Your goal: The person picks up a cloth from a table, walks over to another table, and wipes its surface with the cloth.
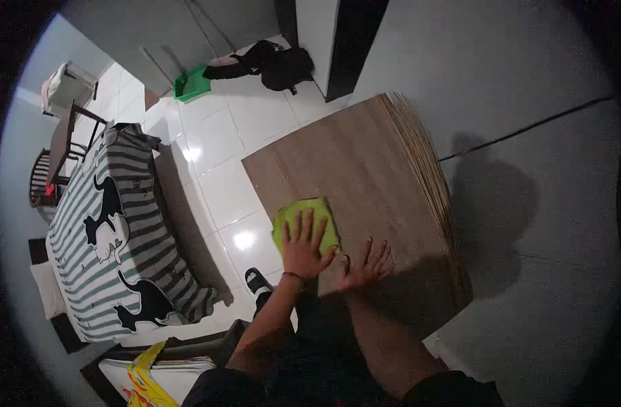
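Note:
A yellow-green cloth lies on the left part of a brown board-like top sheet. My left hand rests flat on the cloth, fingers spread, pressing it against the sheet. My right hand is just to the right of the cloth, laid on the bare brown surface with its fingers apart and nothing in them. Along the right side, many thin layered edges show that the sheet tops a thick stack. What the stack stands or leans on is hidden.
A bed with a striped cat-pattern cover stands at left. Beyond are wooden chairs, a green dustpan and a black bag. A grey wall borders the stack at right. A yellow patterned cloth lies lower left.

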Motion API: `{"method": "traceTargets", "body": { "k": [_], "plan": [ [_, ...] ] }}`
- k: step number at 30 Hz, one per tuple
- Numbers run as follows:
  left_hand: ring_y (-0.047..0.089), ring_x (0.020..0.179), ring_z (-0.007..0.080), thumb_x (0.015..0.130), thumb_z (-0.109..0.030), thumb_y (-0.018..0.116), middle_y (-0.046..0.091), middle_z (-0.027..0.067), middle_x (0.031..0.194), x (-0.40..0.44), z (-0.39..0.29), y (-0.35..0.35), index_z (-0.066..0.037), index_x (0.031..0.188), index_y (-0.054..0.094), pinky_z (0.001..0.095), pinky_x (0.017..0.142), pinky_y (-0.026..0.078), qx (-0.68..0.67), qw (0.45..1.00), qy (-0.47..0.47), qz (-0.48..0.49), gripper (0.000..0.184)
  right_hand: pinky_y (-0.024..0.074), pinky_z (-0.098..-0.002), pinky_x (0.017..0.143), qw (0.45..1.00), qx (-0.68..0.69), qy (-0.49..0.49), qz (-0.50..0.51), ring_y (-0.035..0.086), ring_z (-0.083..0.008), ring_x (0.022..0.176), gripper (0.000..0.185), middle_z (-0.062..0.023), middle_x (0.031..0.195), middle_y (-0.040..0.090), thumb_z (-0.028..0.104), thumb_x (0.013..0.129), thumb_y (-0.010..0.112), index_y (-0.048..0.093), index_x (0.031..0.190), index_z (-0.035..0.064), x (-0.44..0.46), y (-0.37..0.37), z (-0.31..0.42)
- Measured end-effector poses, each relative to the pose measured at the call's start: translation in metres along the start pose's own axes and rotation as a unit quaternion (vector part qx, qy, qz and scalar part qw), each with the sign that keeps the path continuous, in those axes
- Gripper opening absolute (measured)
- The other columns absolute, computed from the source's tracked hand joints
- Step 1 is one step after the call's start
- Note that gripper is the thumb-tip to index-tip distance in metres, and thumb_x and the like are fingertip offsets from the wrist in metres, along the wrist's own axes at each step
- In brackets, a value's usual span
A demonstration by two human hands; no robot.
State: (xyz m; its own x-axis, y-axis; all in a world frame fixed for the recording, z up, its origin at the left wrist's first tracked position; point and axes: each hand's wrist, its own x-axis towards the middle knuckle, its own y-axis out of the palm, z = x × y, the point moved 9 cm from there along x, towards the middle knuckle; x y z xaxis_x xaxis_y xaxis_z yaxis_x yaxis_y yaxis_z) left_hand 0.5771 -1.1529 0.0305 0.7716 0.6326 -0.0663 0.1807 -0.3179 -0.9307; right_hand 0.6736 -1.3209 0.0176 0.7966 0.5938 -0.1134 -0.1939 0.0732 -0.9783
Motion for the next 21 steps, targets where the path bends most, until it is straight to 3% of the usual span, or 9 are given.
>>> {"method": "traceTargets", "body": {
  "k": [1,3,5,8,12,15,17,19,21],
  "plan": [
    [0.018,0.169,0.0452,0.101,-0.067,0.058,0.026,0.0208,0.182,-0.004,0.01,-0.005,-0.019,0.174,0.039,0.0699,0.133,0.007,0.017,1.0,-0.022,0.001,0.089,0.0099,-0.0796,0.125,1.0,0.001,0.005,-0.001,0.014,-0.0538,0.166,0.086,-0.0305,0.181,0.016,0.063,0.111,0.041,0.025,0.177,0.0097,0.002,-0.005,0.0],
    [0.018,0.17,0.0449,0.101,-0.067,0.057,0.025,0.0208,0.183,0.004,0.024,-0.014,-0.019,0.174,0.039,0.0696,0.133,0.006,0.025,0.999,-0.038,-0.01,0.089,0.0214,-0.0789,0.124,0.999,-0.031,-0.022,-0.028,0.027,-0.0582,0.162,0.083,-0.0357,0.177,0.024,0.059,0.112,0.046,0.034,0.172,0.0035,-0.001,-0.019,0.008],
    [0.017,0.17,0.0448,0.102,-0.068,0.054,0.022,0.0209,0.184,0.027,0.032,-0.022,-0.018,0.175,0.038,0.0697,0.134,0.006,0.039,0.995,-0.087,-0.017,0.089,0.0206,-0.0799,0.124,0.998,-0.011,-0.022,-0.061,0.028,-0.0583,0.161,0.082,-0.0359,0.176,0.026,0.059,0.112,0.044,0.035,0.172,0.0034,-0.002,-0.015,0.008],
    [0.016,0.17,0.0444,0.103,-0.068,0.052,0.022,0.0203,0.184,0.067,0.028,-0.02,-0.019,0.175,0.036,0.0697,0.134,0.005,0.061,0.993,-0.07,-0.071,0.088,0.0193,-0.0822,0.122,0.989,0.05,-0.042,-0.129,0.031,-0.0591,0.159,0.079,-0.0362,0.174,0.029,0.058,0.113,0.042,0.038,0.171,0.0036,0.001,-0.018,0.008],
    [0.013,0.171,0.0438,0.104,-0.068,0.051,0.021,0.0184,0.185,0.084,-0.01,-0.008,-0.02,0.176,0.033,0.0697,0.134,0.004,0.053,0.999,-0.003,-0.001,0.089,0.0157,-0.0799,0.123,0.982,0.063,-0.057,-0.168,0.025,-0.0539,0.164,0.088,-0.0341,0.177,0.026,0.066,0.11,0.036,0.038,0.172,0.0044,-0.001,-0.007,0.003],
    [0.017,0.17,0.0439,0.102,-0.069,0.053,0.024,0.0181,0.184,0.054,-0.024,-0.002,-0.022,0.176,0.034,0.0701,0.134,0.007,0.032,0.998,0.048,0.009,0.089,0.0159,-0.0804,0.123,0.996,-0.019,-0.022,-0.08,0.023,-0.0552,0.164,0.087,-0.0354,0.177,0.026,0.065,0.11,0.036,0.039,0.171,0.0029,-0.003,-0.002,0.002],
    [0.021,0.169,0.0432,0.1,-0.07,0.055,0.029,0.017,0.182,0.028,-0.026,0.005,-0.024,0.174,0.04,0.0703,0.134,0.01,0.01,0.996,0.093,0.003,0.088,0.0139,-0.08,0.124,0.993,0.038,-0.041,-0.105,0.022,-0.0561,0.164,0.087,-0.036,0.177,0.025,0.064,0.11,0.037,0.039,0.171,0.0021,0.001,-0.006,0.004],
    [0.022,0.169,0.0431,0.1,-0.071,0.056,0.03,0.0169,0.182,0.01,-0.01,0.002,-0.024,0.173,0.041,0.0702,0.133,0.011,0.017,0.997,0.072,0.013,0.088,0.012,-0.0797,0.125,0.985,0.096,-0.058,-0.129,0.021,-0.057,0.164,0.087,-0.0365,0.177,0.025,0.064,0.11,0.038,0.039,0.17,0.0013,0.0,-0.016,0.007],
    [0.024,0.168,0.0433,0.099,-0.07,0.058,0.031,0.0169,0.181,0.006,0.012,-0.008,-0.024,0.173,0.042,0.0699,0.133,0.012,-0.002,0.999,0.043,0.002,0.088,0.0096,-0.0802,0.125,0.999,0.018,-0.004,-0.028,0.019,-0.0582,0.164,0.088,-0.0368,0.178,0.022,0.065,0.111,0.038,0.037,0.171,0.0015,0.001,-0.008,0.004]
  ]
}}
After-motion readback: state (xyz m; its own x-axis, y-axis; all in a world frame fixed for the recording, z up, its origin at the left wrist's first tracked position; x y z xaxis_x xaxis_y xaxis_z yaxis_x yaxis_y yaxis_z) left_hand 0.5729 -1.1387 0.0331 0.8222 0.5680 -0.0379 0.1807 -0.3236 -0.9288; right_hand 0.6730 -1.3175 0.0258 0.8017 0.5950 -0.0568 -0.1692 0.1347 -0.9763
